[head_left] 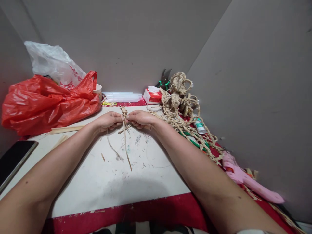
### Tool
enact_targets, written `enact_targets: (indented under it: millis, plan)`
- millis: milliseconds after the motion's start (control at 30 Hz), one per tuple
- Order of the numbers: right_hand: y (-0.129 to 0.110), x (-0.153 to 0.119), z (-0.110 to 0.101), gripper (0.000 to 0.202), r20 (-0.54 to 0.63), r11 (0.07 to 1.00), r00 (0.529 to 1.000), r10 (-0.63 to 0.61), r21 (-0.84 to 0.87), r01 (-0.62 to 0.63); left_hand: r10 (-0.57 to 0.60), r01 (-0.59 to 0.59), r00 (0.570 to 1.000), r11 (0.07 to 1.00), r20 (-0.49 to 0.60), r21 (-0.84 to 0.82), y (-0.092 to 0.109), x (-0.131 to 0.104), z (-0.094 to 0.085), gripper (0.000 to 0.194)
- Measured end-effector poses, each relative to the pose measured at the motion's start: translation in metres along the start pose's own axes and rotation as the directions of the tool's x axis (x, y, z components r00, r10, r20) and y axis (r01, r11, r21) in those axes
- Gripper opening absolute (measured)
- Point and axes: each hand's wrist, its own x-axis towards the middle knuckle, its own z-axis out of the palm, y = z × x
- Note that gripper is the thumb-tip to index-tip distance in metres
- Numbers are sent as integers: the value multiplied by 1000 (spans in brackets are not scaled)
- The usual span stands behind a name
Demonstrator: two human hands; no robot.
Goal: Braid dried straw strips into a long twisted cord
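Dim, soft, fairly even light lay over the red cloth-covered tabletop (136,211), apparently from above. The flat white sheet (80,195) was the brightest expanse, with a broad, blurry-edged shadow (134,188) towards the tabletop's near edge. The smooth grey walls (146,39) looked duller. Small pale glints dotted the crinkled red plastic bag (46,100) at the far left corner; the pale translucent tubes (122,97) along the far edge ran together. Wide-angle distortion stretched the bare forearms (60,162) nearer the tabletop's front corners, and the twisted tan straw (123,112) lacked crisp detail.
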Motion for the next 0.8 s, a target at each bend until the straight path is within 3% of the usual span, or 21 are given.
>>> enact_targets:
  millis: [167, 400, 600, 800]
  plan:
    - [-2, -3, 3, 20, -56, 999, 998, -37, -34, 36, 6, -6, 1000, 1000, 13, -2, -2, 1, -2, 19]
    - [-2, -3, 5, 21, -110, 989, 992, -58, -145, 42, 39, -28, 994, 994, -99, 107, -4, 3, 3, 21]
    - [-2, -3, 8, 23, -151, 974, 985, -87, -222, 52, 58, -41, 980, 995, -188, 94, -1, 0, 12, 22]
    - [-5, -6, 11, 17, -309, 914, 938, -159, -405, 22, 58, -43, 960, 997, -276, 58, 0, 0, 21, 18]
